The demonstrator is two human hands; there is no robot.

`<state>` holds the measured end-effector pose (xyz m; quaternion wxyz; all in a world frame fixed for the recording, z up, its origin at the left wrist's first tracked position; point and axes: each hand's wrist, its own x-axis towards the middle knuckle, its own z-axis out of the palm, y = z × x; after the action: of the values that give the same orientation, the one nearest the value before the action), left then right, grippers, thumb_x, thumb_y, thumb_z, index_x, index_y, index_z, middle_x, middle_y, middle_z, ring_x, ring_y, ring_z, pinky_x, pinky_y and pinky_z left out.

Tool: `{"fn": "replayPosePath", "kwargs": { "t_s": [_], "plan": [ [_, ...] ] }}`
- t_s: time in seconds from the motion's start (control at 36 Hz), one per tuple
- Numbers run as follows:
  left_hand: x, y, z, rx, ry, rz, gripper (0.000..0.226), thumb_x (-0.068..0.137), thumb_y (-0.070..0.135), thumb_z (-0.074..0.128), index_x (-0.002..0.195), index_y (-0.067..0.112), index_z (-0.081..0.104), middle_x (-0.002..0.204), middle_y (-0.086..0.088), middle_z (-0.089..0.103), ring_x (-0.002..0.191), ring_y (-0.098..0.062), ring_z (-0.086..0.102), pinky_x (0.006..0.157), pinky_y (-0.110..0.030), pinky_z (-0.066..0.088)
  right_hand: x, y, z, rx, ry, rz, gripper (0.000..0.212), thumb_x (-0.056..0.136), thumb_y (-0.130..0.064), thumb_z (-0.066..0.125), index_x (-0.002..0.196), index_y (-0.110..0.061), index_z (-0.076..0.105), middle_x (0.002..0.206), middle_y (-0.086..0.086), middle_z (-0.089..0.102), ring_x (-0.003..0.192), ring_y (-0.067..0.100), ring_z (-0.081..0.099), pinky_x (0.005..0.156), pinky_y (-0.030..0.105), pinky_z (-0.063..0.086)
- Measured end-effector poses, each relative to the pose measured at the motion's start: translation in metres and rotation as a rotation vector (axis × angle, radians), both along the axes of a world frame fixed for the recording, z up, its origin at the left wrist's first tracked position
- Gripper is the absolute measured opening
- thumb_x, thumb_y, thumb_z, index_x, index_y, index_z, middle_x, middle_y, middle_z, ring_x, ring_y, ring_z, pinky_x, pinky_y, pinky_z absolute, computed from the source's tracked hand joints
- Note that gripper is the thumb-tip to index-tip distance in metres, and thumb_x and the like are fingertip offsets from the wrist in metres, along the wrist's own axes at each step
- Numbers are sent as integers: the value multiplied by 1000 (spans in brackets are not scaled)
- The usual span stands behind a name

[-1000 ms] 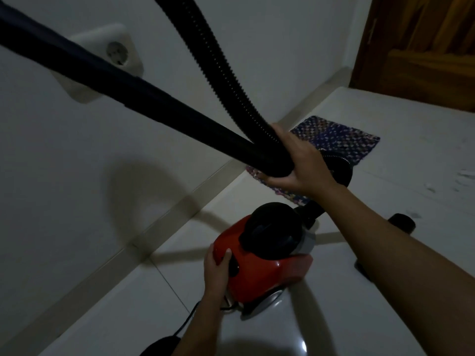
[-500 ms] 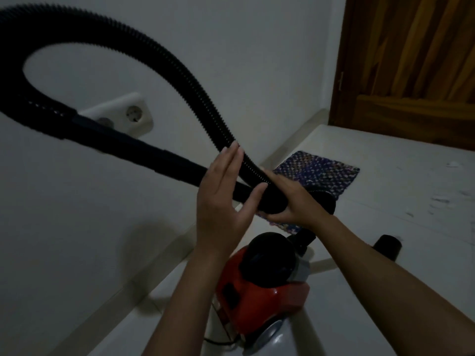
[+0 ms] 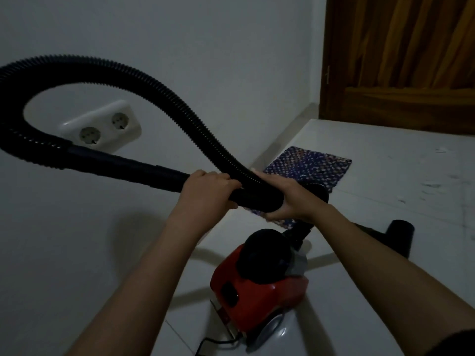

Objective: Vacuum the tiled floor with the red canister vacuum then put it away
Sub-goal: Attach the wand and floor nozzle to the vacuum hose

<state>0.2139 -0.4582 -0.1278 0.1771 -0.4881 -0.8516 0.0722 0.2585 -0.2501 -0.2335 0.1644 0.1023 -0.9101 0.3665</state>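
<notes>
Red canister vacuum (image 3: 257,296) sits on the tiled floor (image 3: 385,181), low centre of view, close to the white wall (image 3: 231,60). Glossy red shell, black domed top, grey patch on the side, chrome wheel disc at the near end. Black power cord (image 3: 213,341) trails from the near end. Ribbed black hose (image 3: 180,109) rises from the top, arcs up and left in a big loop, and joins a smooth black tube (image 3: 128,165).

Left hand (image 3: 205,191) has fingers curled over the tube, gripping it. Right hand (image 3: 288,199) is wrapped around the tube's thick end where the hose crosses it, thumb on top. Hands are just beside each other, held above the canister.

Double socket (image 3: 102,127) is on the wall inside the hose loop. Woven blue mat (image 3: 308,165) lies flat against the skirting beyond the hands. Wooden door (image 3: 398,60) closes the far right corner. A black tube piece (image 3: 401,229) lies on the floor right of the canister. Open tile runs right and far right.
</notes>
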Motion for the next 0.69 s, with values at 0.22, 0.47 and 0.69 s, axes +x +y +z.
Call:
{"fn": "replayPosePath", "kwargs": {
  "t_s": [0.22,0.47,0.69],
  "plan": [
    [1,4,2,-9,-16,-47,29,87,42,57,114,33,56,99,3,69,92,-20,64,73,-28,30,8,3,-7,203,96,-35,99,74,-23,80,151,-6,20,151,12,36,136,16,32,116,35,21],
    [13,22,21,18,46,6,17,82,37,58,92,26,66,70,2,55,70,-24,59,60,-26,31,19,-2,-18,178,270,-179,70,90,-19,58,146,6,25,156,12,18,146,23,12,121,32,5],
    [24,41,2,88,-172,54,24,80,41,62,98,27,70,76,0,67,72,-23,63,56,-26,35,39,1,-59,75,305,-353,53,90,-17,51,134,11,45,138,25,50,131,26,40,113,35,24]
  ]
}}
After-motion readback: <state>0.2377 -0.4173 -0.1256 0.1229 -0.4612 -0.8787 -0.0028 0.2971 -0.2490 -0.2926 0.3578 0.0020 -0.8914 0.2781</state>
